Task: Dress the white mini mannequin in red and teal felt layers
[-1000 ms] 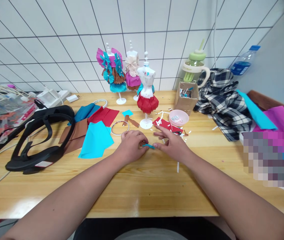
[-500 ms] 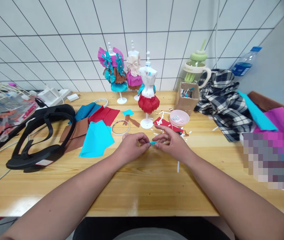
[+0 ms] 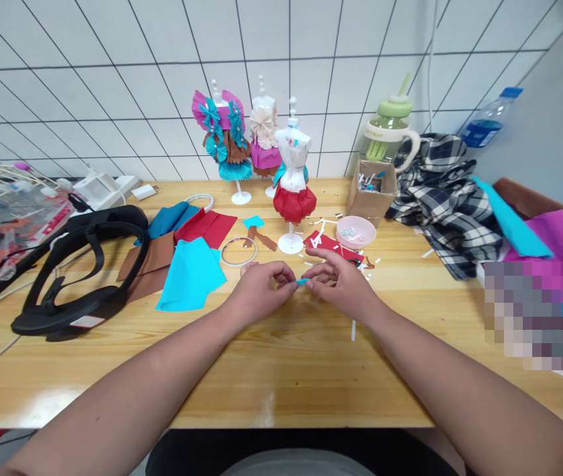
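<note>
Both hands meet above the counter (image 3: 281, 377): left hand (image 3: 260, 291) and right hand (image 3: 341, 283) each pinch an end of a small blue paper strip (image 3: 302, 282) between fingertips. Beyond lie a blue sheet (image 3: 190, 274), a wire ring (image 3: 238, 252), then a red-skirted mannequin (image 3: 293, 182).

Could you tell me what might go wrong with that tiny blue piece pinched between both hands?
1. The blue strip is tiny and pinched by the fingertips of the left hand and right hand; it could slip and get lost among the paper scraps.
2. The red-skirted mannequin stands behind the hands; a careless reach might topple it.
</note>
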Motion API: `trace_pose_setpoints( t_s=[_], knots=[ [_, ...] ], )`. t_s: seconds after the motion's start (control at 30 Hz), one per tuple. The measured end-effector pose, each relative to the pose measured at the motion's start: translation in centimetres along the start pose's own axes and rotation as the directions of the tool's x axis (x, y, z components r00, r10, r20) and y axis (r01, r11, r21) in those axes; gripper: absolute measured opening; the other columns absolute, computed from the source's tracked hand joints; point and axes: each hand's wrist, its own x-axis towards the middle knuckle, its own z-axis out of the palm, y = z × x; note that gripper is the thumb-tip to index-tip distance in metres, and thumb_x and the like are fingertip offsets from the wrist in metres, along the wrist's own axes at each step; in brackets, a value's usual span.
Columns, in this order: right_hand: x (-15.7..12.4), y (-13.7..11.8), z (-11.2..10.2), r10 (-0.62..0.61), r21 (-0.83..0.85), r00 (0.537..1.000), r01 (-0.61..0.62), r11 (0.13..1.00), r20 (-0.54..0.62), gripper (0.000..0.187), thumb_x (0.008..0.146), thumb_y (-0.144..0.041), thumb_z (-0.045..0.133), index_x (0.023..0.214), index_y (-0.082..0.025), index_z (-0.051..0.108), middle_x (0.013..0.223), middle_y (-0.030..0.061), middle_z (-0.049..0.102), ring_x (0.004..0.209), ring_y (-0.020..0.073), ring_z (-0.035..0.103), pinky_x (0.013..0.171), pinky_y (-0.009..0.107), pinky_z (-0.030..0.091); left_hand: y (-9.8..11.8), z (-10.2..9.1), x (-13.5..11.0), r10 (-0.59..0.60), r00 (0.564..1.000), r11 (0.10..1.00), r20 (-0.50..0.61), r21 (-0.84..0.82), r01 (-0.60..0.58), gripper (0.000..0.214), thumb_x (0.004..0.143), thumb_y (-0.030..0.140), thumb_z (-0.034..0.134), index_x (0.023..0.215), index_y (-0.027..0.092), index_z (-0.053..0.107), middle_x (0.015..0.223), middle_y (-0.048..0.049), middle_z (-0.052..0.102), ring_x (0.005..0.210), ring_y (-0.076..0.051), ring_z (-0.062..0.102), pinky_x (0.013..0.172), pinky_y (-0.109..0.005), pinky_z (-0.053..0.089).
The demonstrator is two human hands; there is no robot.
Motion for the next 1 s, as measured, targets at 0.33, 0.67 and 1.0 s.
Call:
trace_pose_setpoints(
  t_s=[0.33,0.67,1.0],
  knots=[
    [0.12,0.22,0.13,-0.004,0.006,1.000,0.004,1.000,0.000,0.055,0.073,-0.020,0.064,0.127,-0.019,0.050,0.086,0.0026,0.068,0.061,0.0102,0.058,0.061,0.026,0.048,-0.02,0.23,-0.16,0.021,1.000,0.999,0.005,-0.030,-0.021,0.014,0.079,0.033,0.061,0.076,0.020,0.065,0.075,0.0004,0.070,0.074,-0.016,0.062,0.077,-0.031,0.044],
    [-0.39,0.02,0.49,-0.168,-0.134,0.985,0.162,0.978,-0.035,0.048,0.078,-0.019,0.060,0.125,-0.022,0.051,0.085,0.0003,0.067,0.056,0.0088,0.053,0.053,0.022,0.043,-0.23,0.17,-0.08,0.048,0.999,0.996,0.009,-0.076,-0.047,0.018,0.082,0.036,0.058,0.078,0.021,0.068,0.081,0.0005,0.073,0.078,-0.017,0.063,0.076,-0.029,0.045],
    [-0.64,0.02,0.54,-0.259,-0.230,0.965,0.245,0.942,-0.036,0.033,0.079,-0.020,0.061,0.112,-0.023,0.059,0.089,0.0017,0.067,0.060,0.0099,0.056,0.051,0.021,0.046,0.15,0.15,-0.21,0.024,1.000,0.975,0.002,-0.222,-0.023,0.017,0.077,0.033,0.059,0.074,0.019,0.067,0.074,0.0006,0.069,0.072,-0.015,0.060,0.069,-0.026,0.045]
  ],
)
